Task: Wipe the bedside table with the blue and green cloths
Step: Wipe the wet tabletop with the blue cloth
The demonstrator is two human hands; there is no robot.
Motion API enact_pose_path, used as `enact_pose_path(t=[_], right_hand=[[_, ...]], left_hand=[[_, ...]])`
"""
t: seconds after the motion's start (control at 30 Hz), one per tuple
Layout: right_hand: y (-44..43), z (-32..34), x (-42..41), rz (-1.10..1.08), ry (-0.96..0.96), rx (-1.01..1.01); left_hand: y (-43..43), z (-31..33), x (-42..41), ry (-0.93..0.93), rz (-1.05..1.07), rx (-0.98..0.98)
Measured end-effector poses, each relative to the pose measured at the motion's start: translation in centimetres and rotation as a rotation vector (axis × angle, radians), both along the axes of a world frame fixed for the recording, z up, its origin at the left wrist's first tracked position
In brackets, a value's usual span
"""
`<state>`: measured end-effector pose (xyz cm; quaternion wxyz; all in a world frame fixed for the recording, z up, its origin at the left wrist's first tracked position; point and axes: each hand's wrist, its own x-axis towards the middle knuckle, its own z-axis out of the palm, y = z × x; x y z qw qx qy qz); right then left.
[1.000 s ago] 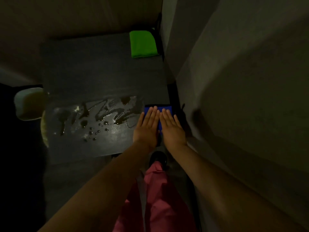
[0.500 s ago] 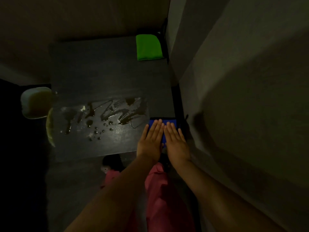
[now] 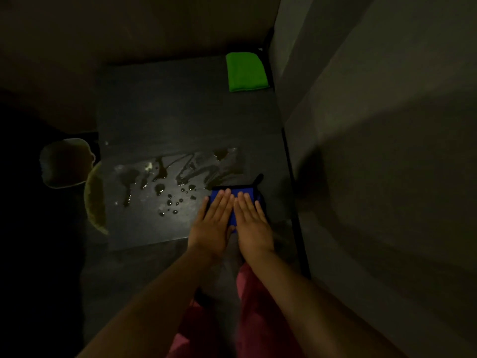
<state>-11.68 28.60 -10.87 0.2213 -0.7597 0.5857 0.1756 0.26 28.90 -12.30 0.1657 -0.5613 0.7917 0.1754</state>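
The left grip [image 3: 211,223] and right grip [image 3: 252,223] lie flat side by side, fingers straight and together, pressing down on the folded blue cloth [image 3: 242,189] at the near right corner of the dark tabletop [image 3: 180,112]. Neither curls around it. A wet spill [image 3: 180,177] glistens just left of the cloth. The green cloth [image 3: 245,72] sits folded at the far right corner.

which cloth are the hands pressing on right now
The blue cloth, at the table's near right edge beside the spill. Both hands lie flat on it, left hand and right hand. The green cloth sits untouched at the far corner.
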Motion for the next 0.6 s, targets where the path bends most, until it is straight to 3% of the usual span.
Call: enact_pose_path(t=[0.3,0.6], right_hand=[[-1.3,-0.2,0.0,0.035,0.053,-0.021],[-12.5,-0.6,-1.7,0.091,0.013,-0.042]], left_hand=[[-1.5,0.2,-0.8,-0.012,0.006,-0.014],[-11.6,0.2,-2.8,-0.066,0.097,-0.003]])
